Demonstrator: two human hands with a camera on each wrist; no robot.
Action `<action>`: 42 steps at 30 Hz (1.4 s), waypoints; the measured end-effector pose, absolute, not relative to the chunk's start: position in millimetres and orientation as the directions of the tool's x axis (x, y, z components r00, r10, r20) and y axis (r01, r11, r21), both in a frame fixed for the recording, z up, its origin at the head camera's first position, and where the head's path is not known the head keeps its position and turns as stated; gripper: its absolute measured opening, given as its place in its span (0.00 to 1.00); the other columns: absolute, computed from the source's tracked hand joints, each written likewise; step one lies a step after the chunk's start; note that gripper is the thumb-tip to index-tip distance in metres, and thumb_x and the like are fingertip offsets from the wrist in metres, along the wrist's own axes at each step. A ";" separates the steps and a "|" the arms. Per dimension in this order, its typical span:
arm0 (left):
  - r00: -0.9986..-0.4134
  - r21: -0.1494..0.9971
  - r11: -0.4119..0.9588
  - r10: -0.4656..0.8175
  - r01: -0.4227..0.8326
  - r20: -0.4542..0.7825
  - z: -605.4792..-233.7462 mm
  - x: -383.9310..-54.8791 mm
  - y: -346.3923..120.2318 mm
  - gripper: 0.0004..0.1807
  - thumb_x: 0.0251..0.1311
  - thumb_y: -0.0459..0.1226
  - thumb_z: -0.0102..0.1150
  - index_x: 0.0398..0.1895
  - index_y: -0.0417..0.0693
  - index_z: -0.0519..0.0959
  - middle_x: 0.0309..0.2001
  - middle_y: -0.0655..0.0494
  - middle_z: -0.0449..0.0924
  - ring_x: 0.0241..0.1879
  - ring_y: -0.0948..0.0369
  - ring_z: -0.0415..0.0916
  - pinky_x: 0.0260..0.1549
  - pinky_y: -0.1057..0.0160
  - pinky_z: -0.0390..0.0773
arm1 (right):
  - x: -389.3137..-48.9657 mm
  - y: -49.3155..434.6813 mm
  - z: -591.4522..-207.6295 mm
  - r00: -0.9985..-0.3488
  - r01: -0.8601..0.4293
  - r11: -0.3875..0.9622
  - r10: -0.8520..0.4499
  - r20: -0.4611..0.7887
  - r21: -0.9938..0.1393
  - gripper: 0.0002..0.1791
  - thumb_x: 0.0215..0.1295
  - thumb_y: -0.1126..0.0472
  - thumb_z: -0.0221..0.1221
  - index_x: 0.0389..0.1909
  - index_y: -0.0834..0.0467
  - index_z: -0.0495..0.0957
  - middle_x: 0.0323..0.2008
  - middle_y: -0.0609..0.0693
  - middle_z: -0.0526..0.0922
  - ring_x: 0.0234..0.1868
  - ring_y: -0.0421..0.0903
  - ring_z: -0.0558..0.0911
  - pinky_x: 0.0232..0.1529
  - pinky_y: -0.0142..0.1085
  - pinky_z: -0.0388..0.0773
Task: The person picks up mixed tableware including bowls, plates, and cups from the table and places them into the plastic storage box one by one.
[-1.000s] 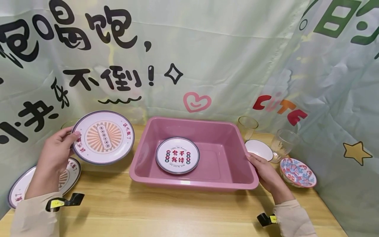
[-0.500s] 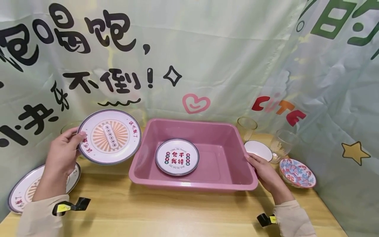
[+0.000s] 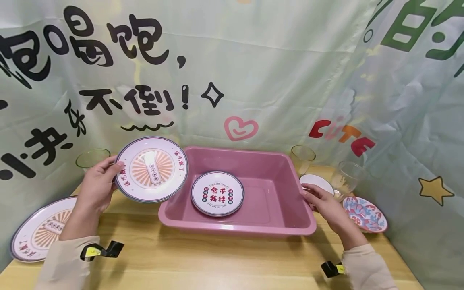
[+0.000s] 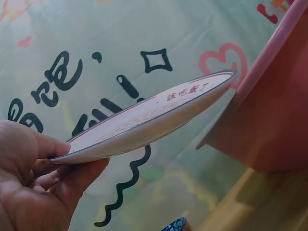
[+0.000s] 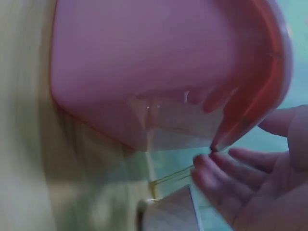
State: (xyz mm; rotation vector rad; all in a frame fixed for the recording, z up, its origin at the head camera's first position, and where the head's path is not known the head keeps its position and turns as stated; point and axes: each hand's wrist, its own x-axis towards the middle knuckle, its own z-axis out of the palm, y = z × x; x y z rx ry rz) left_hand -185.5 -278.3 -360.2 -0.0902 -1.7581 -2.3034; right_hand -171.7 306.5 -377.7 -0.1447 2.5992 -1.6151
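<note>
My left hand (image 3: 97, 183) pinches a white plate (image 3: 152, 169) by its left edge, thumb on top and fingers beneath. In the left wrist view this plate (image 4: 154, 115) is tilted, its far edge near the rim of the pink basin (image 4: 274, 57). In the head view the plate overlaps the left side of the pink basin (image 3: 270, 201). A smaller plate (image 3: 217, 193) with red characters lies inside the basin. At the basin's right rim is my right hand (image 3: 326, 207); its fingers look loosely extended in the right wrist view, with the fingertips (image 5: 216, 156) close to the rim.
Another large plate (image 3: 43, 229) sits at the left, partly behind my left arm. A green-rimmed glass (image 3: 92, 159) stands behind my left hand. To the right are a yellowish glass (image 3: 303, 159), a white dish (image 3: 317, 183), a clear glass (image 3: 348, 179) and a patterned bowl (image 3: 365, 213).
My left hand has carried the plate rightward, from beside the basin to over its left edge. My right hand has shifted slightly right and its fingers have loosened at the rim.
</note>
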 end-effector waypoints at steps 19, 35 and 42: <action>-0.988 0.970 -0.189 -0.040 0.155 0.150 -349.5 -192.0 -249.7 0.09 0.70 0.37 0.55 0.50 0.46 0.74 0.35 0.54 0.78 0.26 0.64 0.78 0.23 0.66 0.83 | -170.5 267.4 -318.2 -0.977 -0.209 0.603 -0.166 0.136 -0.770 0.32 0.73 0.46 0.53 0.70 0.61 0.64 0.65 0.61 0.70 0.63 0.58 0.71 0.61 0.54 0.69; -0.998 0.997 -0.049 0.026 0.064 0.065 -328.6 -204.5 -223.8 0.25 0.72 0.40 0.53 0.65 0.33 0.65 0.31 0.55 0.78 0.22 0.65 0.77 0.20 0.68 0.81 | -198.7 218.8 -308.0 -0.942 -0.253 0.444 -0.317 0.114 -0.860 0.27 0.72 0.53 0.56 0.66 0.62 0.68 0.62 0.60 0.74 0.56 0.55 0.79 0.55 0.42 0.78; -0.997 0.997 -0.031 0.044 0.068 0.070 -321.0 -210.2 -214.2 0.24 0.72 0.40 0.52 0.64 0.34 0.67 0.29 0.55 0.78 0.20 0.66 0.75 0.16 0.71 0.75 | -213.9 204.0 -307.7 -0.929 -0.231 0.408 -0.362 0.076 -0.884 0.26 0.73 0.59 0.55 0.67 0.66 0.66 0.60 0.64 0.74 0.55 0.57 0.79 0.54 0.45 0.79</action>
